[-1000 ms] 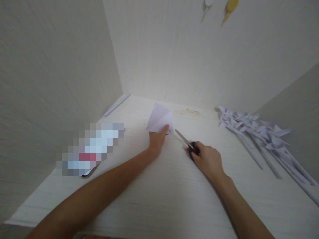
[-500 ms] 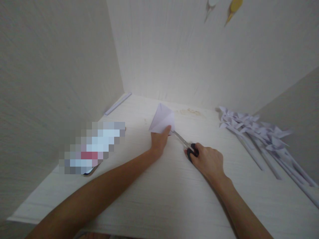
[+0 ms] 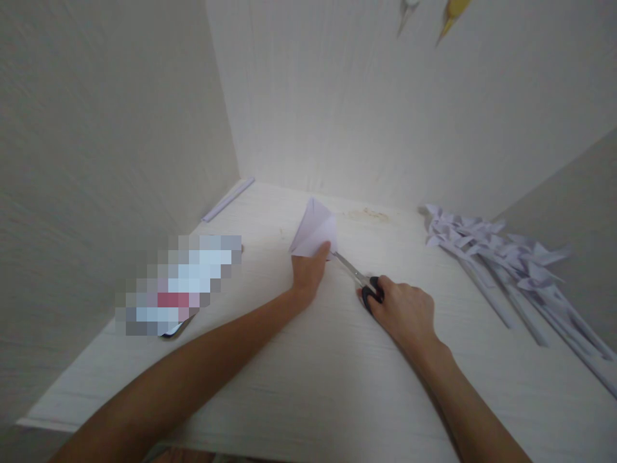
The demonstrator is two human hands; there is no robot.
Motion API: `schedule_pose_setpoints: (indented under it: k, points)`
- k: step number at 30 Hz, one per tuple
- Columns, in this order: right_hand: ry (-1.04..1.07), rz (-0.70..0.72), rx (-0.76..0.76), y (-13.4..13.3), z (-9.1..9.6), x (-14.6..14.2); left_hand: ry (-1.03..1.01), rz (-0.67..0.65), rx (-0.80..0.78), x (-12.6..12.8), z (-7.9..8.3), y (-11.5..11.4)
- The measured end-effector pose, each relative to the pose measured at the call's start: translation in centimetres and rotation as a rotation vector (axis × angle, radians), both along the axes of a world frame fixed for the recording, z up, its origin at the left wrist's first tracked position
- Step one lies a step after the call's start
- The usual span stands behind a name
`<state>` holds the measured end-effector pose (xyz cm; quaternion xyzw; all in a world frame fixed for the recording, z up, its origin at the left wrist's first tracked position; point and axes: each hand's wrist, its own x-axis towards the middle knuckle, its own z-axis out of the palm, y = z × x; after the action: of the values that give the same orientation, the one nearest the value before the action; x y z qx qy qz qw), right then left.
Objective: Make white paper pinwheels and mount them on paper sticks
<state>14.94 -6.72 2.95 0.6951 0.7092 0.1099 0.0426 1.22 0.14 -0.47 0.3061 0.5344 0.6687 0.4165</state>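
Observation:
A white, creased sheet of paper (image 3: pixel 315 225) is pinched in my left hand (image 3: pixel 310 273), its thumb on top and the other fingers hidden beneath. Slits show near the paper's top and left corners. My right hand (image 3: pixel 402 308) grips a pair of scissors (image 3: pixel 359 278) by the black handles. The metal blades point up and left, their tips at the paper's lower right corner by my left thumb. Whether the blades are parted is hard to make out.
Several white paper pinwheels (image 3: pixel 486 241) on rolled paper sticks lie in a pile at the right. A single rolled paper stick (image 3: pixel 229 199) rests along the back left edge. On the left lies a phone (image 3: pixel 176 326), its screen blurred out. Walls enclose the white tabletop (image 3: pixel 308 373).
Both hands, the paper and the scissors hold nearly the same place. Only a slight shift of the whole view shows.

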Motion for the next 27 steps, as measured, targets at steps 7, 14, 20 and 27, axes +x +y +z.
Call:
schedule_pose_setpoints:
  k: [7, 14, 20, 27]
  points:
    - [-0.025, -0.038, -0.043, -0.20, 0.69, -0.68, 0.005, 0.001, 0.024, -0.03, -0.16, -0.13]
    - [-0.038, -0.009, -0.013, -0.25, 0.29, -0.45, -0.029, 0.022, -0.027, 0.04, -0.02, -0.09]
    - [-0.043, -0.010, -0.012, -0.28, 0.40, -0.71, -0.049, 0.015, -0.018, 0.05, 0.18, -0.23]
    - [0.067, 0.018, -0.003, 0.08, -0.28, 0.07, -0.063, 0.006, 0.000, -0.01, -0.20, 0.08]
